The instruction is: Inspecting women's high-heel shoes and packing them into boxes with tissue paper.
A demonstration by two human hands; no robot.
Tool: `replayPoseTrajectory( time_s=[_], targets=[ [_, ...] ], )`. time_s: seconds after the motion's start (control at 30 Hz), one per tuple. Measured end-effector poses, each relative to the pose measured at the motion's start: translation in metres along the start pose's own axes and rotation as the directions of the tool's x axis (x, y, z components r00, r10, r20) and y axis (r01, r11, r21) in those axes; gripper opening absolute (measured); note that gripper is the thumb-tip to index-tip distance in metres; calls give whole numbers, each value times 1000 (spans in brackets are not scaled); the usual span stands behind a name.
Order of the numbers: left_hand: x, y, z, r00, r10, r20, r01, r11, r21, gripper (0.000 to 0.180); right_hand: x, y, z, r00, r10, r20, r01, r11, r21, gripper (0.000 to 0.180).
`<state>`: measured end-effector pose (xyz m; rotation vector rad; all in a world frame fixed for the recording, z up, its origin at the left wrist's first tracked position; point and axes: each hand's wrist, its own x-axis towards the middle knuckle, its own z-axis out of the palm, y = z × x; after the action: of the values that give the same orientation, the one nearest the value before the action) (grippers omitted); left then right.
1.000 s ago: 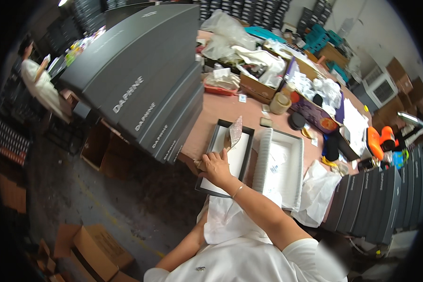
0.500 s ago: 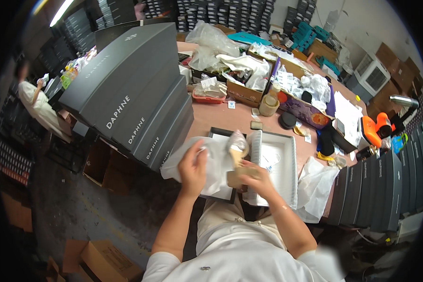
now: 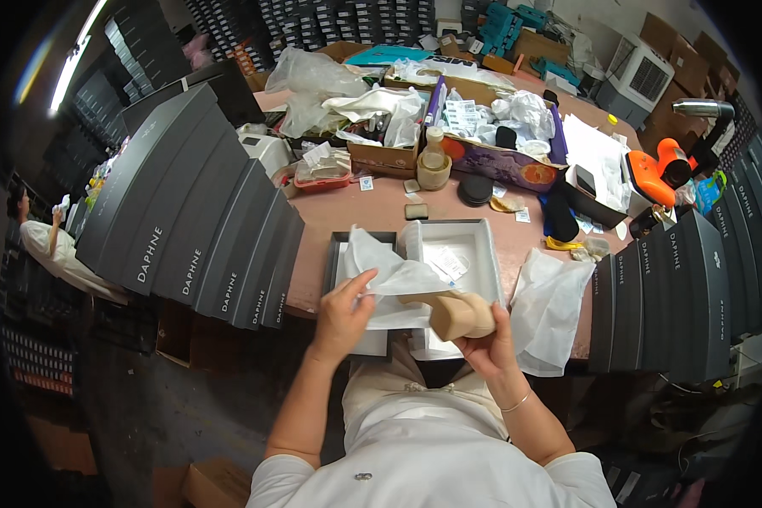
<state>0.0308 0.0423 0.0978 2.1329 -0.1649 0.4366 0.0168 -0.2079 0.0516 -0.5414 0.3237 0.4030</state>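
Observation:
A beige block-heeled shoe lies across my right hand, whose fingers and thumb close round its heel end. Its front half disappears into or behind a thin white bag or wrapping sheet; I cannot tell which. My left hand pinches the edge of that wrapping, thumb and forefinger near its lower left side. Beneath both hands, a dark shallow box part with a pale inside sits beside a box part lined in white, which has a small white slip in it.
Dark shoe boxes stand stacked at left and right. Another white wrapper lies by the right stack. Behind are a purple carton of crumpled paper, a jar, a black round lid and an orange tool.
The shoe has turned from toe-up to lying crosswise, and its front has gone into or behind the white wrapping. My left hand has brought the wrapping over to it. The whole view has shifted.

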Motion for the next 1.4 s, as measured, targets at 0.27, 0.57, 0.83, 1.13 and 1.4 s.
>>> replayPoseTrajectory(
  time_s=[0.27,0.57,0.83,1.13,1.4],
  targets=[
    [12,24,13,998,63,-8,-63,998,-6,14,-7,-7,-19,967,88,237,-179,902,393,60],
    [-30,65,46,881,462,-103,-473,868,-153,25,4,45,13,959,-225,173,273,897,-348,41],
    [-59,74,68,836,548,-34,-536,801,-268,25,17,48,-17,869,-375,324,493,722,-486,36],
    [-69,22,48,757,-303,579,544,-198,-815,79,14,35,24,574,-399,715,811,159,-562,32],
    [-44,9,54,797,-589,132,353,277,-894,51,-27,-5,-17,946,-102,308,319,460,-829,42]
  ],
)
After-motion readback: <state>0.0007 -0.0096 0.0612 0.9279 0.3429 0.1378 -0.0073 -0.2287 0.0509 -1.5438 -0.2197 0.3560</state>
